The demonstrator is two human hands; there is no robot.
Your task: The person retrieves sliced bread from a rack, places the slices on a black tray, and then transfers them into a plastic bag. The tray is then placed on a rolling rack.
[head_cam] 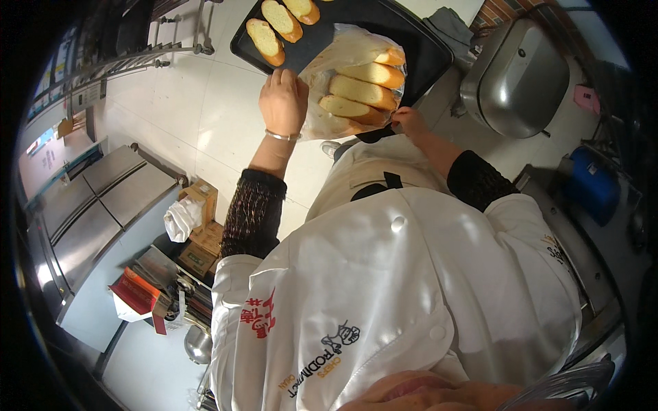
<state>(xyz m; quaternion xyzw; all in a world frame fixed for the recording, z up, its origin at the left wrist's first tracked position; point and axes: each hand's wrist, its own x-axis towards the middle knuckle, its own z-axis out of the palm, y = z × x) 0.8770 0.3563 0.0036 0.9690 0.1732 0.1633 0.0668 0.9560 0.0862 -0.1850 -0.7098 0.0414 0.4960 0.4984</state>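
A clear plastic bag [320,77] is spread in front of me, with several oblong slices of bread [363,90] lying side by side inside it. My left hand [284,100], with a bangle at the wrist, is closed on the bag's left edge. The thumb and fingers of my right hand [408,122] pinch its lower right corner. Beyond and partly behind the bag is a black baking tray [411,43]. More bread slices [265,42] sit on the tray's left part, cut side up. The bag covers some of the tray.
A rounded brushed-metal bin or container [519,77] stands at the right, near a grey cloth [448,28]. A metal rack [154,51] is at the upper left. Lower left are a stainless-steel counter [118,190], cardboard boxes [203,241] and a metal bowl [198,345].
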